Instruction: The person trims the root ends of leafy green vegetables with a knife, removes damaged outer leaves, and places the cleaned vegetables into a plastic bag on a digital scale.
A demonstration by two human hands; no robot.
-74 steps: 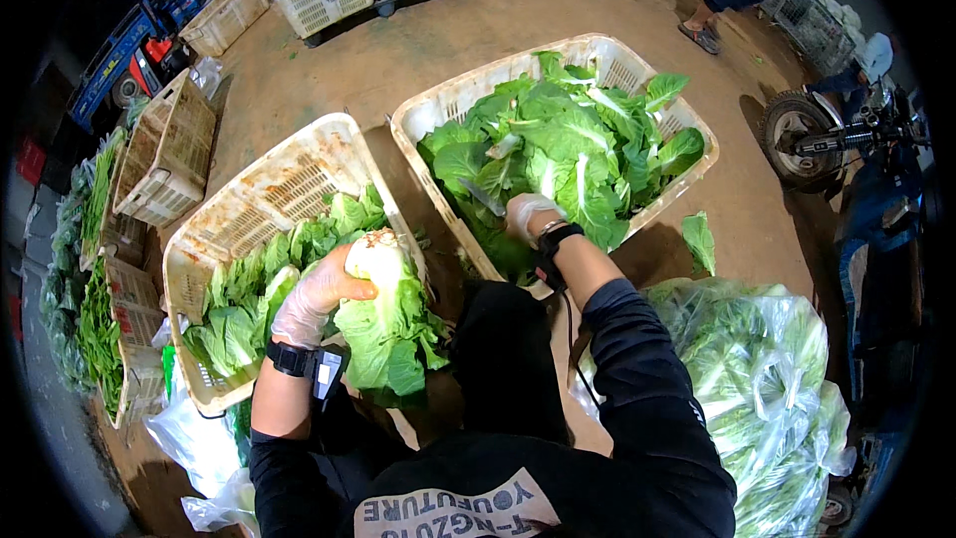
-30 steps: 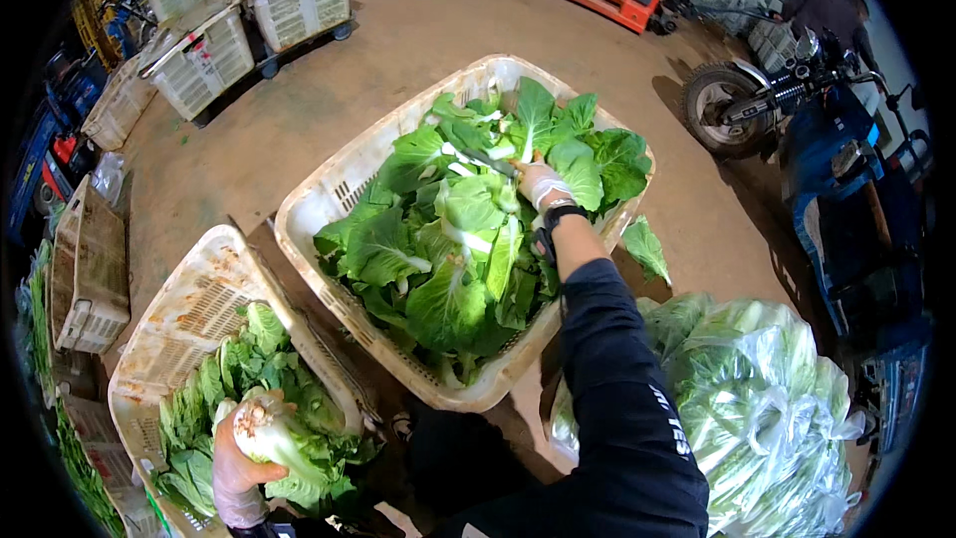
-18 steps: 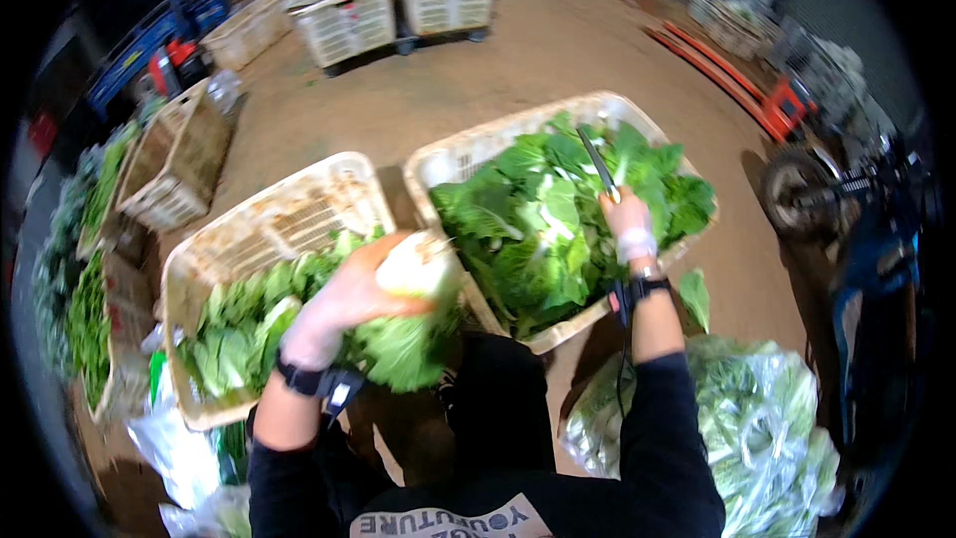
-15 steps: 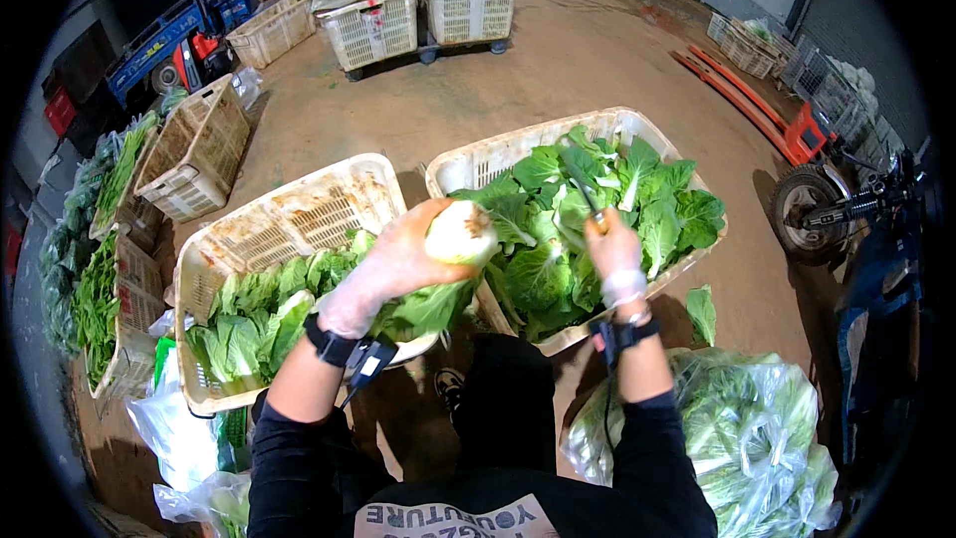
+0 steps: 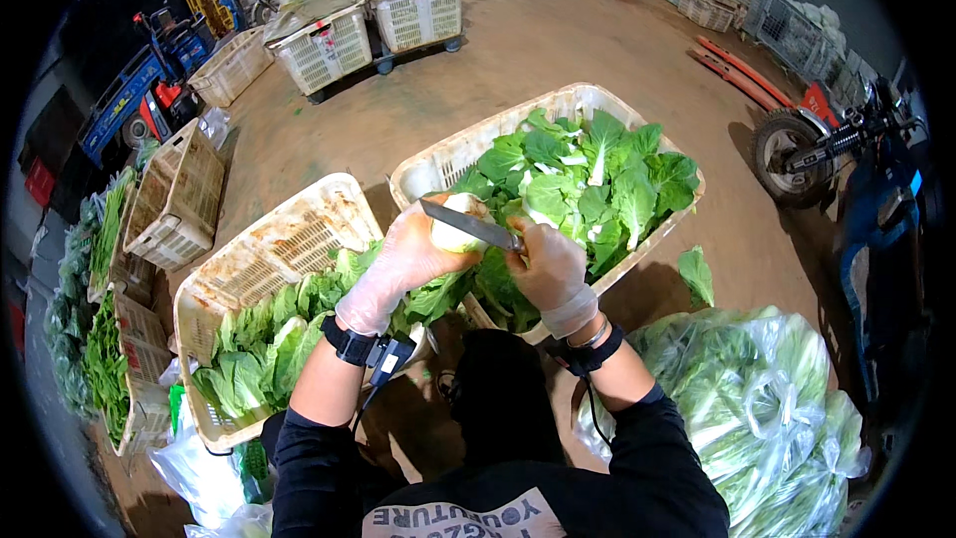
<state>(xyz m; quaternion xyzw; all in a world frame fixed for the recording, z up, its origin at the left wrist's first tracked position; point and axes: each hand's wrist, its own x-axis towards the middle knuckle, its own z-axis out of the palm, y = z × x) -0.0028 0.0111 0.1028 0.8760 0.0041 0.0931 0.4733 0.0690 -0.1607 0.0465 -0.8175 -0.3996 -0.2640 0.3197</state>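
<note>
My gloved left hand is wrapped round a head of leafy greens, its pale cut base turned up and its leaves hanging below. In my gloved right hand is a knife, gripped by the handle. Its blade lies across the base of the head, pointing left. Beyond my right hand, a pale plastic crate holds loose green leaves. To the left, a second crate has several heads of greens lying in it.
Bagged greens lie at my lower right, near a fallen leaf on the floor. Stacked crates on a wheeled base stand ahead. An upright crate is at the left, and a motorbike wheel at the right.
My right hand has brought the knife left from over the leaf crate to the base of the head. My left hand still holds the greens. The whole view has shifted slightly.
</note>
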